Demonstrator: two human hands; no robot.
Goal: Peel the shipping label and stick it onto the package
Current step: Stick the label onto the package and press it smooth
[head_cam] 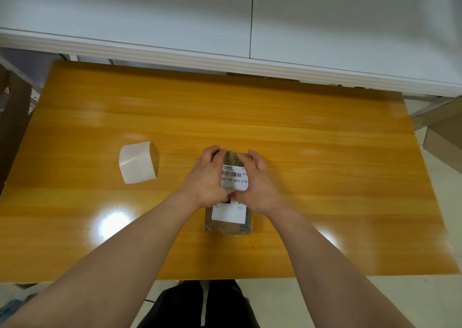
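A small brown package [228, 225] lies on the wooden table [275, 127], its long side running away from me. A white shipping label [233, 177] with a barcode and printed code lies flat on its top. My left hand [207, 177] rests on the package's left side, fingers curled over its far end. My right hand [257, 182] covers the right side the same way. Both thumbs meet on the middle of the label and press down on it. The label's near end [228, 214] shows below my hands.
A curled white backing sheet [137, 162] lies on the table to the left of the package. A white cabinet [250, 40] runs along the table's far edge. Cardboard boxes [445, 137] stand off the right end. My dark trousers [200, 305] are at the near edge.
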